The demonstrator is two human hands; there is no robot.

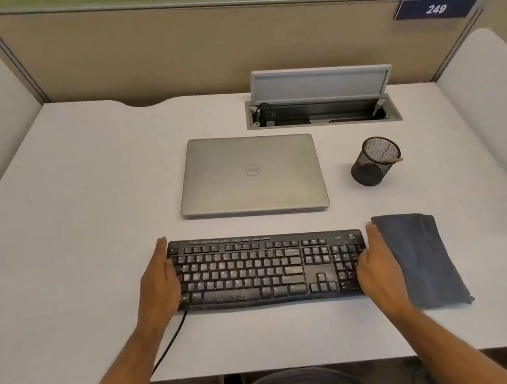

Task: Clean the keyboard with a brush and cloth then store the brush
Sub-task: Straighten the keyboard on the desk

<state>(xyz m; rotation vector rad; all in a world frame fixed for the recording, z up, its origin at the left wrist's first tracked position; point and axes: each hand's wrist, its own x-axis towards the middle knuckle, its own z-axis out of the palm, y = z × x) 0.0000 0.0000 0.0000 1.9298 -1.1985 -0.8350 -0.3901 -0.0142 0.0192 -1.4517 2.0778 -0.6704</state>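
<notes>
A dusty black keyboard [267, 267] lies near the front of the white desk [72, 253]. My left hand [159, 283] grips its left end, thumb over the keys. My right hand [377, 263] grips its right end the same way. A folded dark grey cloth [422, 259] lies flat just right of my right hand. A black mesh pen cup [373, 161] stands behind the cloth; a wooden brush handle tip [394, 160] sticks out of its rim.
A closed silver laptop [251, 174] lies behind the keyboard. An open cable hatch [321, 104] sits at the back right. The keyboard's black cable [170, 344] runs off the front edge. Partition walls enclose the desk on three sides.
</notes>
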